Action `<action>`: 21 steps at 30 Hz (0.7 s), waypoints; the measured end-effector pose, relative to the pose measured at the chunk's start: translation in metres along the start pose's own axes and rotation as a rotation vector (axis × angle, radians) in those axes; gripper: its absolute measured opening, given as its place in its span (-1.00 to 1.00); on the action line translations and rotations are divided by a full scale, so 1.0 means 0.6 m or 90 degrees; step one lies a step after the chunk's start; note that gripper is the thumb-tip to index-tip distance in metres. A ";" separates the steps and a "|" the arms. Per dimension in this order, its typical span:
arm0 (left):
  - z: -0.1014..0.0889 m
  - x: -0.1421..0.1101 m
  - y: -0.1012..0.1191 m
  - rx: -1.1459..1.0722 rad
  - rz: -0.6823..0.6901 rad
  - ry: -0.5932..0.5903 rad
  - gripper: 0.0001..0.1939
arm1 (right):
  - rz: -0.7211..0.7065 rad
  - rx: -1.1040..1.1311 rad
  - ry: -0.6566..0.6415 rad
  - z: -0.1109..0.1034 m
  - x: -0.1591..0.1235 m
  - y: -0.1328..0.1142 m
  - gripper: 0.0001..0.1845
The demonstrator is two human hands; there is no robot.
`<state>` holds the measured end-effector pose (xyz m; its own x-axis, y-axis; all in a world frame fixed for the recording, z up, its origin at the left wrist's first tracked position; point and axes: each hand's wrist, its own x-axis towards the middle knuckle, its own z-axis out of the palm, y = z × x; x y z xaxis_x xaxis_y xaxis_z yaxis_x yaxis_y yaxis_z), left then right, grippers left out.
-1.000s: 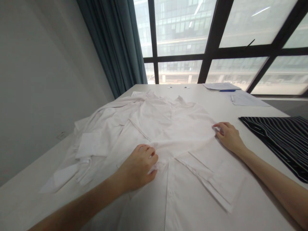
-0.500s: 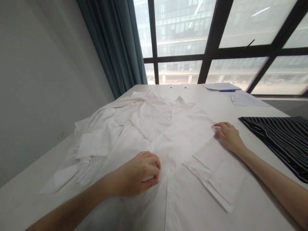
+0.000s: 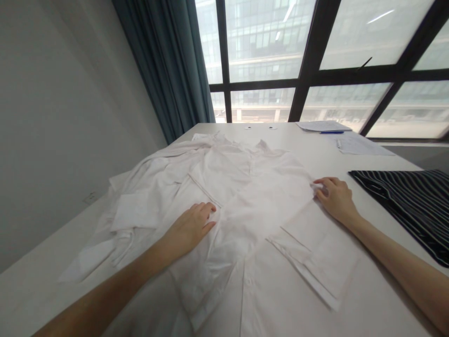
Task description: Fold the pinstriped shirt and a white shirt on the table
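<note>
A white shirt (image 3: 252, 196) lies spread on a white table (image 3: 368, 164), collar toward the window, with one sleeve folded across its right side. My left hand (image 3: 191, 227) rests flat on the shirt's left front, fingers stretched out and together, holding nothing. My right hand (image 3: 333, 196) lies at the shirt's right edge near the shoulder, fingers curled on the fabric and pinning it down. Loose white cloth bunches at the shirt's left side.
A dark striped garment (image 3: 410, 201) lies folded at the right of the table. Papers (image 3: 351, 140) and a blue pen (image 3: 331, 132) sit at the far right. A grey wall, a blue curtain (image 3: 168, 65) and large windows stand behind.
My left hand let go of the bunched fabric near the shirt's middle, moved left and a little away, and opened flat. The cloth there now lies looser. My right hand stayed put.
</note>
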<state>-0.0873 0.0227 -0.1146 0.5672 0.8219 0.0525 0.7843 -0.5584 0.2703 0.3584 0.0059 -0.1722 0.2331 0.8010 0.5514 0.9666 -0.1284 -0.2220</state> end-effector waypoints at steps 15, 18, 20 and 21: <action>-0.022 -0.003 0.010 0.044 -0.023 -0.039 -0.80 | 0.005 0.057 -0.026 -0.006 0.004 -0.002 -0.70; -0.013 -0.004 0.029 0.105 0.092 0.035 -0.81 | 0.000 0.088 -0.027 -0.006 0.005 0.000 -0.71; -0.005 -0.007 0.042 0.097 0.191 0.050 -0.82 | -0.002 0.094 -0.022 -0.006 0.005 0.000 -0.72; 0.000 -0.010 0.047 0.083 0.244 0.046 -0.82 | -0.001 0.091 -0.019 -0.006 0.005 0.000 -0.72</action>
<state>-0.0685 0.0023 -0.1070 0.8088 0.5552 0.1939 0.5479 -0.8312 0.0948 0.3593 0.0061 -0.1676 0.2267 0.8180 0.5287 0.9412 -0.0443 -0.3351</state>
